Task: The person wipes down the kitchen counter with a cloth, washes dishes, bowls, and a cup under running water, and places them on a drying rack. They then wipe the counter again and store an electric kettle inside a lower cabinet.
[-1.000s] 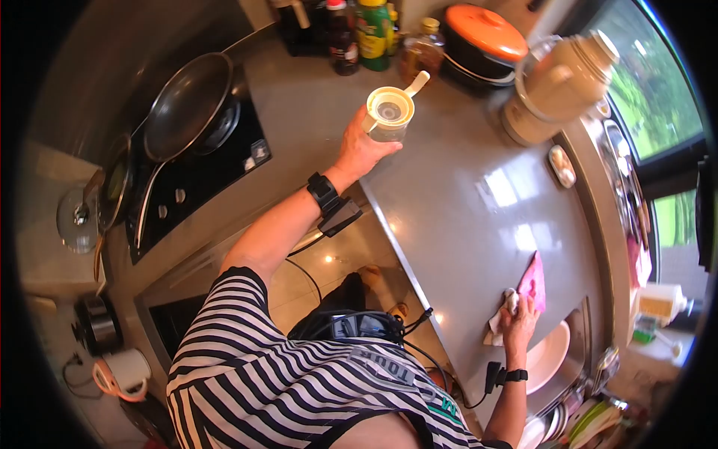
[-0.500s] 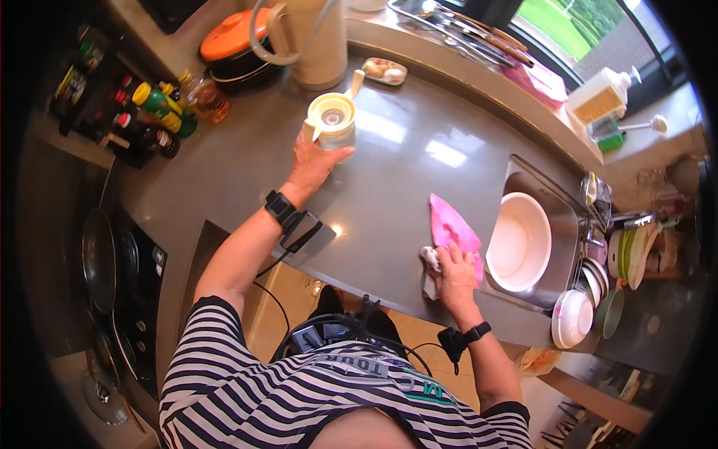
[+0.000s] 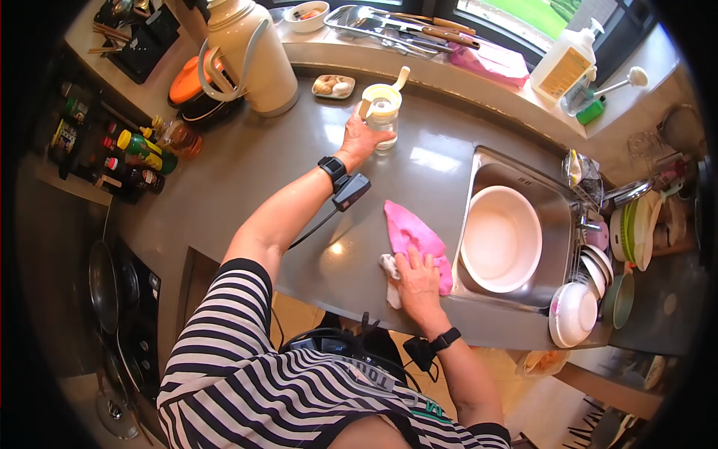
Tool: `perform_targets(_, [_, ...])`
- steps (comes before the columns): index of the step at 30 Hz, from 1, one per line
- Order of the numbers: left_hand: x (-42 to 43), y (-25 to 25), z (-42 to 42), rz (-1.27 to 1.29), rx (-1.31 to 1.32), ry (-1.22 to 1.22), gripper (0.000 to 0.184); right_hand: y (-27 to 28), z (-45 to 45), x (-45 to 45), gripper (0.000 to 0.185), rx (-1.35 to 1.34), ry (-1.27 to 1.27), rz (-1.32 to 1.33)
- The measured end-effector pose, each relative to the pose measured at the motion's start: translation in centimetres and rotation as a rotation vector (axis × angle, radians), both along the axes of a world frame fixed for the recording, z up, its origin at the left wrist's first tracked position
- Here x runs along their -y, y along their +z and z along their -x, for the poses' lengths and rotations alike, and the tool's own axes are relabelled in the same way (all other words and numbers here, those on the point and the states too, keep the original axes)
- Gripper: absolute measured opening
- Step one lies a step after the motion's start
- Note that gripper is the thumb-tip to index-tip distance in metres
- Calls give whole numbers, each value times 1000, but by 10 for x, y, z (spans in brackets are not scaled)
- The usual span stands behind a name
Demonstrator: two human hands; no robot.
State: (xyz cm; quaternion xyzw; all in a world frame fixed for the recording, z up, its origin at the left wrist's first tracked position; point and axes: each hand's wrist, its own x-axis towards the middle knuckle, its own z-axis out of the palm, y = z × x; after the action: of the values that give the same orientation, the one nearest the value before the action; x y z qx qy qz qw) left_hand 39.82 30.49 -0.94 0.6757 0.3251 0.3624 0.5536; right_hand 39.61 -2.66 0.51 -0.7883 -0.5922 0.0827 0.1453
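Observation:
My left hand [image 3: 361, 142] is closed around the lower part of a clear glass jar [image 3: 386, 133] with a pale yellow lid and handle. The jar is upright, at or just above the counter, to the right of a small dish of pale, lumpy pieces [image 3: 333, 87]. On the counter left of the sink, my right hand [image 3: 419, 283] grips the lower part of a pink cloth [image 3: 410, 228], its fingers bent over the fabric. A crumpled whitish cloth [image 3: 392, 288] lies against that hand's left side.
Right of the cloth is a steel sink [image 3: 555, 224] holding a white basin [image 3: 501, 239]. Stacked bowls [image 3: 573, 314] stand beside it. A large beige thermos jug [image 3: 262, 63], an orange-lidded pot [image 3: 193, 84] and several bottles [image 3: 146, 153] line the left. Utensils [image 3: 419, 31] lie on the windowsill.
My left hand has carried the jar rightward along the counter, from the left of the small dish to its right. The camera view has shifted. My right hand remains on the pink cloth.

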Motion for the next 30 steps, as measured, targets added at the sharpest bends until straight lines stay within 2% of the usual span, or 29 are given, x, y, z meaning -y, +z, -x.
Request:
perform_targets(10, [-6, -8, -45, 12, -39, 12, 74, -3, -2, -4, 43, -45, 30, -47])
perform_targets(13, [-7, 2, -39, 38, -66, 12, 86, 4, -2, -9, 42, -64, 66, -51])
perform_targets(15, [-16, -15, -38, 42, -45, 4, 98, 6, 0, -10, 46, -94, 70, -31])
perform_targets(19, [13, 3, -27, -12, -133, 87, 117, 2, 0, -8, 48, -76, 56, -7])
perform_targets(20, [22, 6, -15, -37, -116, 46, 121, 2, -3, -4, 50, -72, 63, 8])
perform_targets(23, [58, 22, 43, 12, -193, 10, 103, 2, -10, 4, 58, -48, 94, 48])
perform_targets(26, [115, 36, 122, -10, -259, -11, 61, -4, -9, 19, 72, -34, 106, 29])
perform_targets(27, [136, 42, 149, -4, -255, -54, 52, -6, -11, 26, 78, -52, 102, 0])
perform_targets(28, [151, 33, 171, -16, -203, -67, 45, -6, -15, 31, 79, -90, 83, -37])
perform_targets(30, [183, 36, 198, 144, -165, -33, 42, 0, -38, 42, 79, -72, 50, -45])
